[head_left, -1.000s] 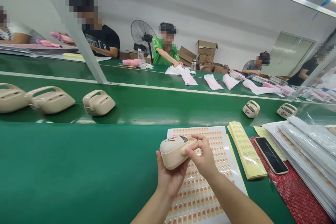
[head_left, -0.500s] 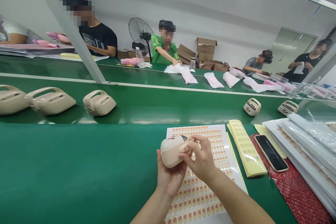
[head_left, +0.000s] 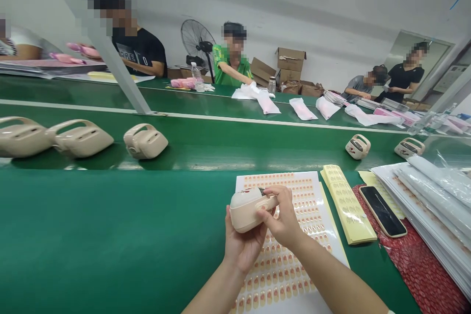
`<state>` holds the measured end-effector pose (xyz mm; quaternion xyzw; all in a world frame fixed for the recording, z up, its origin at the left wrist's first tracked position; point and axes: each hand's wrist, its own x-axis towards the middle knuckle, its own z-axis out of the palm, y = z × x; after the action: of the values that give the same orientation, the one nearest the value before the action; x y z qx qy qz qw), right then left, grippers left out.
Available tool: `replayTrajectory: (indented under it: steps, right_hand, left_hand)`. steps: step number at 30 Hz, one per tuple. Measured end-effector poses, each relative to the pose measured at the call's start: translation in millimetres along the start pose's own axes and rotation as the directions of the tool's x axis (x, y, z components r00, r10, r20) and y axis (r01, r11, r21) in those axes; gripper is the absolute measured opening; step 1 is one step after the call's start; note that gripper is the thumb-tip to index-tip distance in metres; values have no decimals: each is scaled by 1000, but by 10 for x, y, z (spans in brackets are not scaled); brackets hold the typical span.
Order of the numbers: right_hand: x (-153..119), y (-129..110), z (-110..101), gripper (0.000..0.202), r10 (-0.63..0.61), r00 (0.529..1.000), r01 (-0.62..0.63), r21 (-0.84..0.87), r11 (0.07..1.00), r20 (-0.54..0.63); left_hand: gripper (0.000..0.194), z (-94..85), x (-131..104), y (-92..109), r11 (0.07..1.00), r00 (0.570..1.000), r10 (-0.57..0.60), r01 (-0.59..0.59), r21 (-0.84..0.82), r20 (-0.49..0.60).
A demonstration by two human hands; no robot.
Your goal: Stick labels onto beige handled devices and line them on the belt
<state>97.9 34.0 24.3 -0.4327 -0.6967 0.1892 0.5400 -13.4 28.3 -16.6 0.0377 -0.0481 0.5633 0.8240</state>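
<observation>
A beige casing (head_left: 246, 210) is cupped from below in the left hand (head_left: 243, 248) above the sticker sheet (head_left: 294, 274), while its handle is pinched by the right hand (head_left: 281, 218) alongside.

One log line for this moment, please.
left hand: holds beige case from below | right hand: fingers on case handle | under hands: sticker sheet | surface: green table
</observation>
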Motion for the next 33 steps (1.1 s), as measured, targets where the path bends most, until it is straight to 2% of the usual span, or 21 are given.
replayTrajectory:
  steps: [6, 10, 12, 14, 16, 19, 21, 24, 29, 33]
  right_hand:
    - [-40, -10, 40, 15, 76, 997, -76, 141, 987, 3]
    - [36, 185, -12, 15, 154, 988, -151, 170, 974, -2]
    - [168, 377, -113, 19, 246, 969, -244, 57, 968, -25]
    - [335, 598, -241, 22, 321, 943, -331, -161, 930, -86]
    - [486, 801, -350, 22, 347, 930, -368, -265, 891, -123]
    - [606, 1009, -412, 15, 370, 923, -384, -319, 867, -105]
    - [619, 1081, -397, 12, 386, 919, -391, -330, 859, -83]
    - [598, 1119, -377, 14, 415, 907, -415, -308, 856, -70]
    - [578, 980, -487, 8, 463, 885, -462, -194, 866, -42]
    - [498, 621, -587, 10, 440, 897, -437, -62, 897, 50]
  left_hand:
    - [45, -47, 9, -4, 1000, 1000, -11, 10, 17, 23]
    - [48, -48, 16, 29, 997, 999, -24, 21, 72, 39]
    - [47, -35, 21, 71, 993, 999, -23, 18, 119, 38]
    - [44, -26, 27, 125, 987, 999, -25, 17, 161, 45]
    - [43, -35, 33, 183, 981, 999, -19, 11, 193, 40]
    - [46, -87, 39, 255, 962, 1000, 16, -9, 272, -23]
    - [49, -121, 40, 283, 922, 993, 71, -27, 385, -99]
    - [57, -109, 41, 278, 780, 965, 201, -55, 623, -167]
    - [79, 73, 22, 130, 469, 929, 357, -89, 879, -97]
    - [83, 131, -4, -8, 88, 900, 432, -98, 991, 50]
